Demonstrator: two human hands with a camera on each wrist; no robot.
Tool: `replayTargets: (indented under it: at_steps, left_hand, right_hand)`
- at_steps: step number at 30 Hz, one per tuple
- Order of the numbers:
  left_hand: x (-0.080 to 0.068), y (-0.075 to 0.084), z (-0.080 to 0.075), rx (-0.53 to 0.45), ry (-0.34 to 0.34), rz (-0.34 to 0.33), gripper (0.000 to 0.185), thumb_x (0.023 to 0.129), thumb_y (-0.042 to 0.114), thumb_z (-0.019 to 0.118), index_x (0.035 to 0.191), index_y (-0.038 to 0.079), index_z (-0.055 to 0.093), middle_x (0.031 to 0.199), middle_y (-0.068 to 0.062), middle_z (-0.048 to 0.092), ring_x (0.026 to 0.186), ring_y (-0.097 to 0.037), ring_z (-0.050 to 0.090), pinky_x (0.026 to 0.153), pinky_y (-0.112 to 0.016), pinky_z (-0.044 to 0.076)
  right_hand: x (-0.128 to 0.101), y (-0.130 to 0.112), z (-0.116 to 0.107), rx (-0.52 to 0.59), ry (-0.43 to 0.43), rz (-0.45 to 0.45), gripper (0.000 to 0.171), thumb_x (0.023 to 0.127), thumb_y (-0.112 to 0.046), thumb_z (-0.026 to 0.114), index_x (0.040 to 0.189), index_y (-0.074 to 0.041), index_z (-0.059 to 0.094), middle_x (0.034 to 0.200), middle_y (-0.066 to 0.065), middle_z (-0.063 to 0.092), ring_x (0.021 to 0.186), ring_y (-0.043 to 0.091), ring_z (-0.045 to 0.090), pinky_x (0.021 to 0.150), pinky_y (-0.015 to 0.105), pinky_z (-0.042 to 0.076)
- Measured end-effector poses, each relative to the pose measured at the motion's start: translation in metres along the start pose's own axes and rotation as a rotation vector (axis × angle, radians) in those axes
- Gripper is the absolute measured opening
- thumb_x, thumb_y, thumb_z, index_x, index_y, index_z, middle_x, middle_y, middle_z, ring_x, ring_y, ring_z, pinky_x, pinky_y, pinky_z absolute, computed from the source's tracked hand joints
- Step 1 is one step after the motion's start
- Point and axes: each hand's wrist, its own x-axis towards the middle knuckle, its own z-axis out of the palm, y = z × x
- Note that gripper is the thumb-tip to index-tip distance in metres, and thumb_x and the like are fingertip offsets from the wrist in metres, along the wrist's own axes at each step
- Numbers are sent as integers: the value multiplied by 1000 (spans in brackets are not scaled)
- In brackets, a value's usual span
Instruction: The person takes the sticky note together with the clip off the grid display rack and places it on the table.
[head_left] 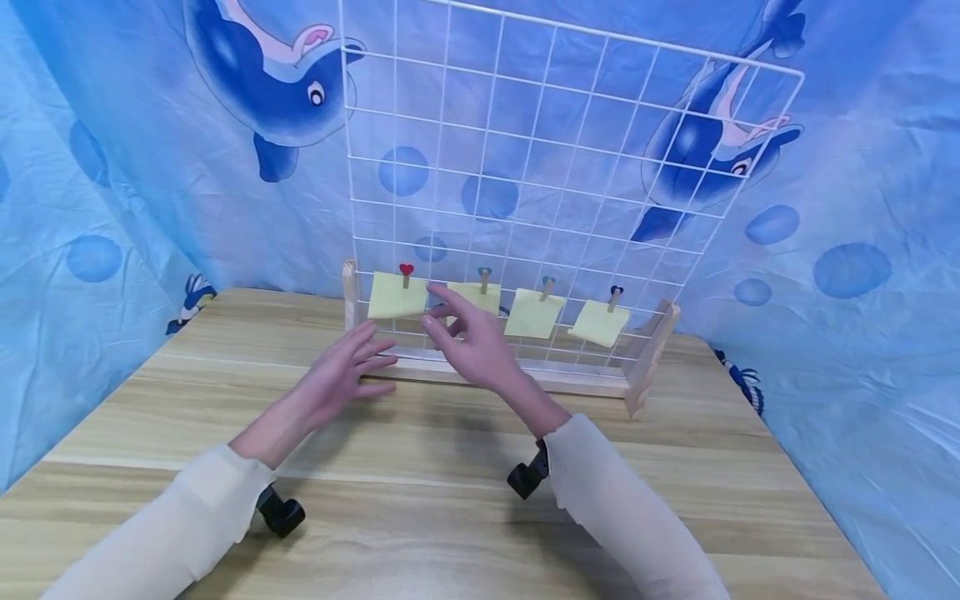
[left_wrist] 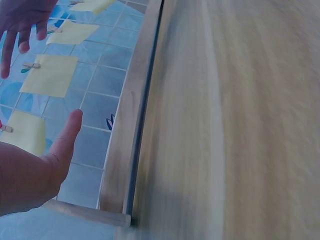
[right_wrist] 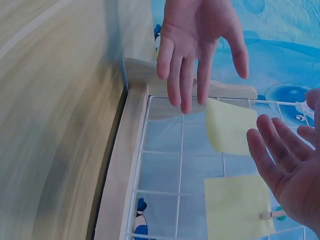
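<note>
Both your hands are empty with fingers spread, left hand (head_left: pixel 341 379) low by the wooden base (head_left: pixel 480 375), right hand (head_left: pixel 468 337) nearer, its fingertips just below and beside the second sticky note (head_left: pixel 480 296) hanging upright from its peg on the wire grid (head_left: pixel 555 167).

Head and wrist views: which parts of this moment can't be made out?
- Second yellow note, head view: lower left part hidden behind the right hand.
- Tabletop, left wrist view: smeared by motion blur.
- Left hand, left wrist view: cut off by the frame edge; only thumb and palm show.
- Clip with red heart, head view: too small to show its grip.
</note>
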Motion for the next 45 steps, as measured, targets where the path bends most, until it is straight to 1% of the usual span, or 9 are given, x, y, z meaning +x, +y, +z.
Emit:
replayTargets:
  at_steps: [4,8,13,22,27,30,38,41,45]
  left_hand:
    - [9,1,1,-37,13,-24,76,102,49,36,153,21,-14,157,-20,20,142,-38,27,107,-53,38]
    - [15,2,3,-127,20,-30,76,102,47,39,152,23,-13,157,-21,18,142,-38,25,110,-49,36]
    - [20,4,6,-244,22,-29,80,100,47,44,153,22,-10,157,-22,19,143,-37,23,112,-48,34]
    - [28,4,7,-402,65,-33,76,99,45,49,153,25,0,154,-18,26,141,-33,29,113,-45,34]
    - [34,2,8,-428,77,-27,72,100,41,49,153,26,3,155,-20,24,141,-33,29,114,-44,32]
    - [36,3,9,-423,88,-22,70,101,39,48,152,25,4,155,-19,26,141,-33,30,114,-43,32]
    - [35,4,13,-453,119,-10,62,104,30,41,153,19,4,156,-19,24,143,-32,26,115,-40,31]
    - [34,3,13,-478,158,-9,56,104,27,43,150,17,14,155,-19,26,141,-31,30,114,-39,33]
    - [34,3,15,-475,197,-1,35,103,24,44,135,14,34,154,-18,30,139,-29,35,111,-38,37]
  right_hand:
    - [12,-1,5,124,-36,111,51,98,-26,57,146,-15,41,112,10,69,67,14,67,58,29,58]
    - [25,-1,9,252,-61,216,58,97,-28,59,149,-20,36,115,12,68,75,22,69,61,32,60]
    - [40,-1,15,336,-67,296,64,95,-28,61,151,-24,31,113,9,69,83,31,70,63,34,60]
    - [60,-3,27,407,-39,413,71,96,-27,60,154,-16,20,100,5,73,74,24,69,68,37,60]
    - [68,-5,29,494,-13,460,70,97,-24,60,154,-12,21,98,9,73,84,37,68,78,50,57]
    - [72,-6,29,514,0,466,68,97,-23,58,153,-10,22,98,10,72,87,39,67,81,54,55]
    - [80,-5,34,534,36,521,60,100,-18,52,151,-3,25,93,13,72,68,24,66,80,55,55]
    - [81,-4,37,524,62,534,56,101,-18,52,149,-3,29,92,13,72,62,19,63,77,52,57]
    - [81,-5,41,474,128,519,48,100,-18,51,145,-4,40,90,11,72,58,14,61,69,45,59]
